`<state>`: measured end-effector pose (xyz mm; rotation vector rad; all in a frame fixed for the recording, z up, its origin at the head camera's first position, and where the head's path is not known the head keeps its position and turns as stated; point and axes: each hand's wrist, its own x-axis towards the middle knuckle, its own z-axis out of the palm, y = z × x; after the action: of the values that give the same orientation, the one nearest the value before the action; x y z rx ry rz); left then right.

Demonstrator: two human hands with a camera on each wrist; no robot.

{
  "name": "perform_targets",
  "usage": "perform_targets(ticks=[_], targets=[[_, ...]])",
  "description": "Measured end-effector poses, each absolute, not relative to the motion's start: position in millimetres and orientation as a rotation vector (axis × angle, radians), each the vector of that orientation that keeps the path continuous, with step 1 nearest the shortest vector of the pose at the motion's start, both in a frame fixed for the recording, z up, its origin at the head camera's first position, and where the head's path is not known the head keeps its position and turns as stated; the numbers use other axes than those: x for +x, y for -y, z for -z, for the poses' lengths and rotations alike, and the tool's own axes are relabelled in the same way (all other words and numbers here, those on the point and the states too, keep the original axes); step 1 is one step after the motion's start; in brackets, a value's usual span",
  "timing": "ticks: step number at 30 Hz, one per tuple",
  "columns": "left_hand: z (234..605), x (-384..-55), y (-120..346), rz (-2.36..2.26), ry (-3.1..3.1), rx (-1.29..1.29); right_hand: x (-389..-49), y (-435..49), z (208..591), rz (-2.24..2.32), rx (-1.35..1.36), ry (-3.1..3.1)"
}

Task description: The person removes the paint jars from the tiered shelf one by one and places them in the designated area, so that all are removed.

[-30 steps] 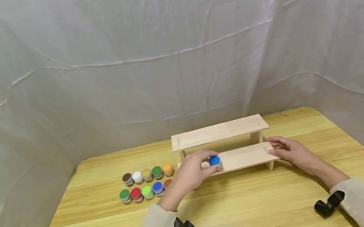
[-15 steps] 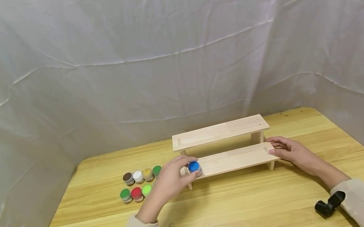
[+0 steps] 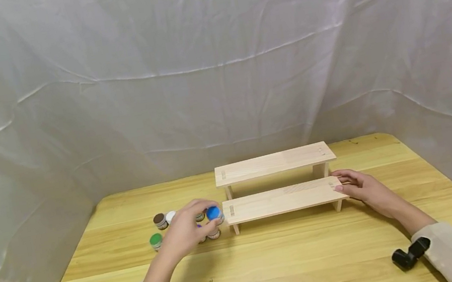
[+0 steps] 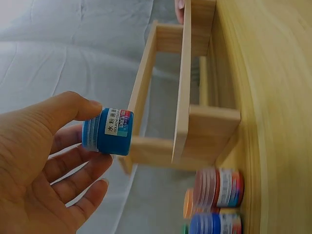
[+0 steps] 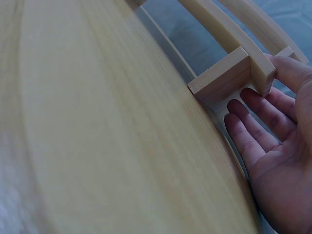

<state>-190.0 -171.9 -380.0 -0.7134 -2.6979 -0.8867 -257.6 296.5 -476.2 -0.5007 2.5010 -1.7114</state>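
My left hand (image 3: 183, 230) pinches a small paint jar (image 4: 108, 130) with a blue lid, thumb on one side and fingers on the other. In the head view, this blue jar (image 3: 213, 213) is raised just left of the lower board of a two-tier wooden shelf (image 3: 284, 200). At the shelf's right end, my right hand (image 3: 364, 191) grips the lower board, thumb on top. The right wrist view shows that board's end (image 5: 261, 73) between thumb and index finger, with the other fingers (image 5: 258, 129) extended below it.
Several paint jars stand on the table left of the shelf, partly behind my left hand: a brown-lidded jar (image 3: 160, 221), a green-lidded jar (image 3: 156, 241) and a reddish-lidded jar (image 4: 204, 187) among them. The upper board (image 3: 274, 163) sits behind the lower one. A grey curtain (image 3: 212, 62) surrounds the table.
My left hand has carried the blue jar leftward, from over the middle of the lower board to beyond its left end, above the other jars. My right hand has stayed at the shelf's right end.
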Motion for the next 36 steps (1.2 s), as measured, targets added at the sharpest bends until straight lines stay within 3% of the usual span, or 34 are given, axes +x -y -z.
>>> perform_targets(ticks=[36], targets=[[399, -182, 298, 0.893, 2.733, -0.453, -258, -296, 477, 1.726, -0.513, -2.480]])
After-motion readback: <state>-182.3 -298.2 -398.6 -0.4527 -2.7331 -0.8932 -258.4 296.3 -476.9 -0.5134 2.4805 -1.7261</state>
